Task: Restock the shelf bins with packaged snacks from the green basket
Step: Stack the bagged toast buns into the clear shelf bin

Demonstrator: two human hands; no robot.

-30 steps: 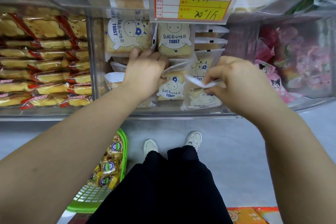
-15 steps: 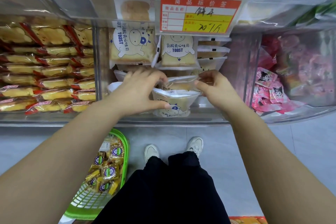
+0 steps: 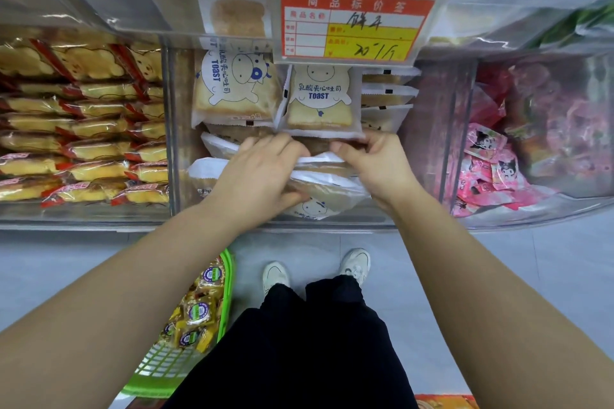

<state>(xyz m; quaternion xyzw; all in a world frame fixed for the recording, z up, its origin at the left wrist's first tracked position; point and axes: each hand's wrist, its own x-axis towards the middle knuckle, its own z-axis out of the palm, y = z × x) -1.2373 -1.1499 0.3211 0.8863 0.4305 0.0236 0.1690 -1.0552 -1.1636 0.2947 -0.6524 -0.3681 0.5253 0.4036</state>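
1. Since half a second ago my hands have pushed deeper into the middle bin, pressing the toast packets closer together.
2. My left hand grips the packets from the left, thumb curled beneath.
3. My right hand pinches their white top edge from the right.
4. More toast packs stand upright just behind.
5. The green basket sits on the floor by my left leg, holding yellow snack packets.
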